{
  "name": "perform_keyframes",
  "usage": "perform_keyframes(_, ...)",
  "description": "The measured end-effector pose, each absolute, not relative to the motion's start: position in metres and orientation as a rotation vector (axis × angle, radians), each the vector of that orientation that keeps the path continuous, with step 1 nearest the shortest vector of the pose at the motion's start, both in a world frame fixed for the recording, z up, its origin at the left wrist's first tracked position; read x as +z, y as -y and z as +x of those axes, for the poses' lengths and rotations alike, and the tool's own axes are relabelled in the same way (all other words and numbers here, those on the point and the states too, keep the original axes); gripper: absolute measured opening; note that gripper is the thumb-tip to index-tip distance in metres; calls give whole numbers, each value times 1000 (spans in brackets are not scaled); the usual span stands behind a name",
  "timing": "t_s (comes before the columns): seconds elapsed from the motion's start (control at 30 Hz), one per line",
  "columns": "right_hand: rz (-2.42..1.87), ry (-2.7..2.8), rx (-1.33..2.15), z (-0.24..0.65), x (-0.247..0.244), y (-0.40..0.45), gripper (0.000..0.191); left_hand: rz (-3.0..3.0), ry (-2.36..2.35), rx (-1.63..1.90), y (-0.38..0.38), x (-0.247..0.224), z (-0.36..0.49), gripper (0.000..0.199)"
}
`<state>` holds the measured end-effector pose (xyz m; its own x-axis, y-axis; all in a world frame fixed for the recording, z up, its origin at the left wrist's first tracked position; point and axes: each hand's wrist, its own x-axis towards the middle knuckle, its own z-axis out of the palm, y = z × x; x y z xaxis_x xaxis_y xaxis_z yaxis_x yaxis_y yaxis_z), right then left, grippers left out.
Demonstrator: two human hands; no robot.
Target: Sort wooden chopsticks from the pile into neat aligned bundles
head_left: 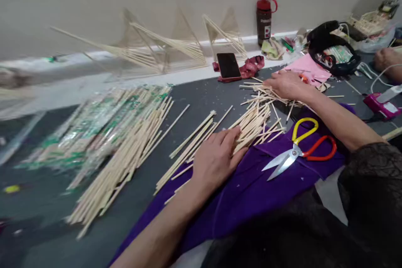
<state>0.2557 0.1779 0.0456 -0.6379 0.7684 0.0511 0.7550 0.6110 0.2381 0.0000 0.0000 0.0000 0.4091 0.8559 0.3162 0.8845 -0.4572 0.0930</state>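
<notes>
The left hand (pixel 213 159) lies low over the near end of the bundle (pixel 253 123), a heap of short pale sticks at its 2 o'clock. Its fingers are bent and the thumb is against the sticks; whether they grip or only press, I cannot tell. The right hand (pixel 287 86) is on the pile (pixel 262 98), loose sticks lying crosswise at the bundle's 1 o'clock. Its fingertips are hidden, so I cannot tell whether they are closed on anything.

The likeliest trouble is mixing: bundle and pile touch, and their ends overlap at odd angles, so a sweep of either hand could drag one into the other. Thin sticks caught crosswise under a palm might also snap or splinter into the skin.

The scissors (pixel 295 151) lie at the left hand's 3 o'clock on the purple cloth (pixel 251 197), blades parted and tips towards that hand. A tug on the rumpled cloth, or a brush of the right forearm, could shift them, and a sideways reach could meet the points. The cloth also runs under part of the sticks, so pulling it might spill them.

At the left hand's 9 o'clock, the long sticks (pixel 125 163) lie fanned and seemingly untied on the worktop (pixel 197 96); an elbow or sleeve could scatter them.
</notes>
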Motion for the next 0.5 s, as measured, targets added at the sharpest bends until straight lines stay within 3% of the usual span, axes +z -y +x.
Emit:
perform_keyframes(0.2, 1330, -2788, 345, 266, 48, -171, 39, -2626, 1564, -552, -2, 0, 2, 33)
perform_keyframes(0.4, 1295, -2863, 166, 264, 47, -163, 34, -2771, 1551, -730, -11, 9, 3, 35)
perform_keyframes(0.5, 1330, -2882, 151, 263, 48, -164, 32, -2614, 1781, -728, -19, 24, -13, 34)
